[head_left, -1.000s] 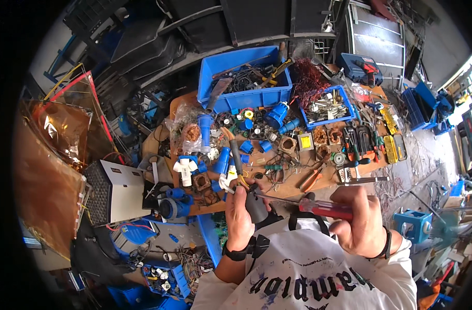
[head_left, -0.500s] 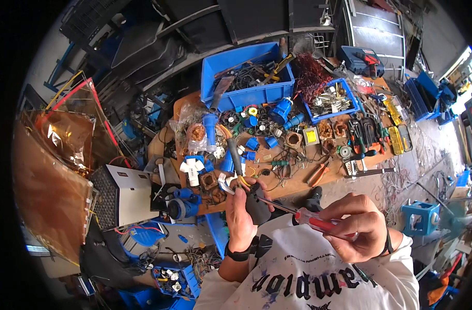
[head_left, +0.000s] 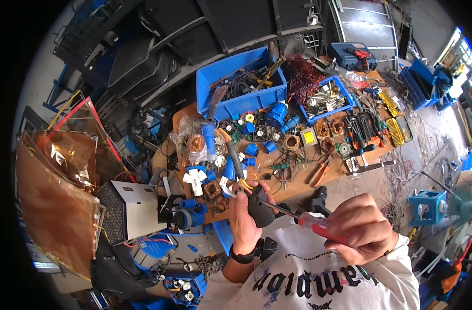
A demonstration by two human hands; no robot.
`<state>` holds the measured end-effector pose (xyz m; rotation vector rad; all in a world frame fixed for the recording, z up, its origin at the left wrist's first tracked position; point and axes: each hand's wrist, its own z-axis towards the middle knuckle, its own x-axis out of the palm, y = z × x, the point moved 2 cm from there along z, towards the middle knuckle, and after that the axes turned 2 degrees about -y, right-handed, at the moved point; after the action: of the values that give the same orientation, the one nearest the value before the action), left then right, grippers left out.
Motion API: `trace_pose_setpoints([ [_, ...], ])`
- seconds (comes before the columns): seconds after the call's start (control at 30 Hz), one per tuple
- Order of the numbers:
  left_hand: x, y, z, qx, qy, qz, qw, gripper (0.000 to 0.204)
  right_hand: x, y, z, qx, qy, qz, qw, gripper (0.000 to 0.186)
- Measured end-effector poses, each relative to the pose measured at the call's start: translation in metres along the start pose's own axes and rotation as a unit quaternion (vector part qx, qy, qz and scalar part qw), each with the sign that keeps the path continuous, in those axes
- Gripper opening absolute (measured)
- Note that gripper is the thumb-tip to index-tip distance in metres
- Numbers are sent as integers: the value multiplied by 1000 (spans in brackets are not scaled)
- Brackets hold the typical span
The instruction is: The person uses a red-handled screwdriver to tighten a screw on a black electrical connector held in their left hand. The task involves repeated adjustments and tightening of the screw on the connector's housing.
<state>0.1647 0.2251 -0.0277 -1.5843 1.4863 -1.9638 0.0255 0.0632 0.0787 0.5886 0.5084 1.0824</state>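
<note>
At lower centre your left hand (head_left: 245, 217) wraps fingers closed around the black plug (head_left: 260, 206), likely light, rigid and cable-tugged; your right hand (head_left: 357, 232) pinches the red-handled screwdriver (head_left: 318, 225) shut.

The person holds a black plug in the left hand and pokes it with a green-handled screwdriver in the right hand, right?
Not quite. The head view shows the screwdriver has a red and clear handle, not green. The rest is right: the left hand holds the black plug, and the right hand points the screwdriver's tip at it.

Plug (head_left: 259, 205) in left hand (head_left: 245, 219), screwdriver (head_left: 298, 218) to its right.
</note>
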Motion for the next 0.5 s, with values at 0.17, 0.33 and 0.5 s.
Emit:
trace_pose_setpoints([
  [0.17, 4, -2, 0, 9, -15, 19, 1000, 42, 0, -2, -7, 12, 20, -23, 999, 30],
  [0.33, 1, -2, -1, 40, -12, 44, 998, 42, 2, -7, -16, 45, -18, -111, 993, 39],
  [0.5, -2, -5, -3, 68, -21, 42, 997, 42, -2, -5, -26, 116, 3, -123, 986, 50],
])
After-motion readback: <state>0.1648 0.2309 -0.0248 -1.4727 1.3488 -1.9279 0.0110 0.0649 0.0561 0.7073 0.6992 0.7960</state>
